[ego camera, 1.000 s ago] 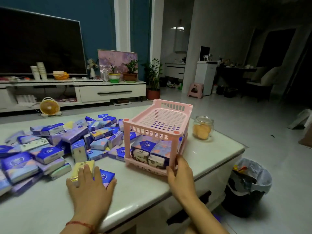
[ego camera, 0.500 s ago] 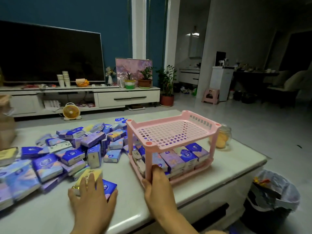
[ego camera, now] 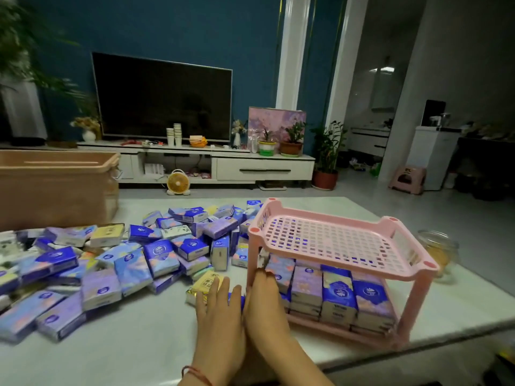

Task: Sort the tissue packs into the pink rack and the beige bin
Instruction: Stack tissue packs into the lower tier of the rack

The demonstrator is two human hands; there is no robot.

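The pink rack (ego camera: 401, 274) stands on the white table (ego camera: 133, 346) at the right. Its top shelf is bare and its lower shelf holds rows of purple and blue tissue packs (ego camera: 338, 295). My right hand (ego camera: 264, 299) is curled around the rack's near-left post. My left hand (ego camera: 218, 310) lies flat, fingers spread, on a yellow tissue pack (ego camera: 207, 282) with a blue pack under it. A big loose pile of tissue packs (ego camera: 156, 254) covers the table's left half. The beige bin (ego camera: 55, 188) stands at the far left; its inside is hidden.
A glass jar (ego camera: 440, 252) with something yellow in it stands just behind the rack's right side. The table's front edge runs close below my wrists. A TV stand (ego camera: 195, 160), a small fan (ego camera: 178, 182) and potted plants are on the floor beyond.
The rack has been turned, so its long open side faces me, and my right hand has come in beside my left hand. My view has swung left; the beige bin now shows.
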